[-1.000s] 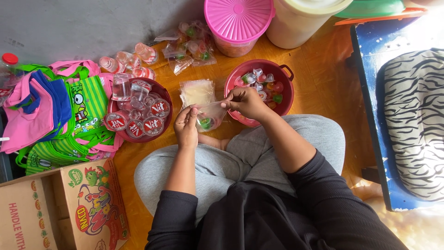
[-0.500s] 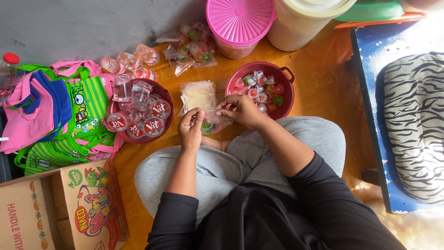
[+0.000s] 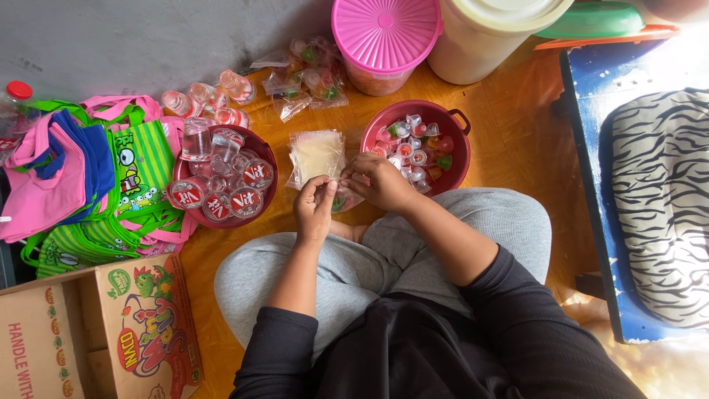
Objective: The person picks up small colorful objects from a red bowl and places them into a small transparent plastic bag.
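Head view: the left hand (image 3: 314,209) and right hand (image 3: 380,181) meet fingertip to fingertip, both pinched on a small clear bag (image 3: 341,199) held between them above the lap, just below the stack of empty bags (image 3: 317,154).

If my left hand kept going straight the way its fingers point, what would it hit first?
Probably the stack of clear plastic bags. The left hand points up the picture, away from the body, and the stack lies on the floor just past its fingertips, though the hand may be held higher than the stack.
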